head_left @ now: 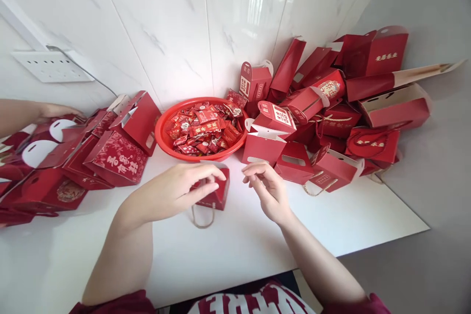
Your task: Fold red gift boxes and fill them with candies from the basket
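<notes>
A small red box point(220, 196) with a rope handle stands on the white table, in front of a red plastic basket point(160, 132) full of red wrapped packets. Over the left part of the box is my left hand point(180, 189), its thumb and fingers apart; whether its fingers touch the box is hard to tell. To the right of the box, my right hand point(267, 189) hangs in the air with curved fingers apart and nothing in them. The rope handle point(202, 225) droops toward me on the table.
Red boxes point(263, 144) lie piled at the right against the tiled wall point(243, 24). More red boxes point(119, 159) stand at the left, where another person's hand point(59, 110) reaches in. A wall socket point(53, 66) with a cable is above them.
</notes>
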The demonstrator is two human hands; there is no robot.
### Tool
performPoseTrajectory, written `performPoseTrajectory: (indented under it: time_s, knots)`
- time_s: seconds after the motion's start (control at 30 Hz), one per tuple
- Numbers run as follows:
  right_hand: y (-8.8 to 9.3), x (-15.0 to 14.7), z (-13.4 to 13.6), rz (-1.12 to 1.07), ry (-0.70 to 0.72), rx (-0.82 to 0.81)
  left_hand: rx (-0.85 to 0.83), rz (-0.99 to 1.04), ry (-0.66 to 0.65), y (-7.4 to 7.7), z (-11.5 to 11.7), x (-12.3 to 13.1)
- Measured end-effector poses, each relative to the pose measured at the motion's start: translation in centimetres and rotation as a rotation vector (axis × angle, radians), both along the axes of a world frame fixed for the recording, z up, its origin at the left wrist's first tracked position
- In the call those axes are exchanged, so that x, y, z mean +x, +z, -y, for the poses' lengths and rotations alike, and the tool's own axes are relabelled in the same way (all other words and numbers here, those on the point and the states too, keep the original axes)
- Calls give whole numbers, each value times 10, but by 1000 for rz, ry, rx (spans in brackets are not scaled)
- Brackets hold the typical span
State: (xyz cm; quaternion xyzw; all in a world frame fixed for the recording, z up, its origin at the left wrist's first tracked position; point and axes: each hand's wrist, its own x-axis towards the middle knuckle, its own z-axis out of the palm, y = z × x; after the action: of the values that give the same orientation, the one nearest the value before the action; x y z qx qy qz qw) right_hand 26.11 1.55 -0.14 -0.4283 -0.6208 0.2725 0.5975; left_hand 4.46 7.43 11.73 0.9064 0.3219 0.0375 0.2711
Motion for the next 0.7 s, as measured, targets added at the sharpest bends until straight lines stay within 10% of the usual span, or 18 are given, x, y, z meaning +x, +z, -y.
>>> performPoseTrajectory:
  time_s: [0.17,0.3,0.5,0.7]
  knots:
    - [20,2,-6,405,311,139,151,-60,192,-19,-17,-24]
    - [-5,-15,-14,495,340,187,133,-175,283,-34,-27,-46]
    - [-42,-19,-17,522,293,165,61,-117,189,-48,-20,-60]
    - [-39,-15,-13,428,214,267,106,135,45,-98,9,-36]
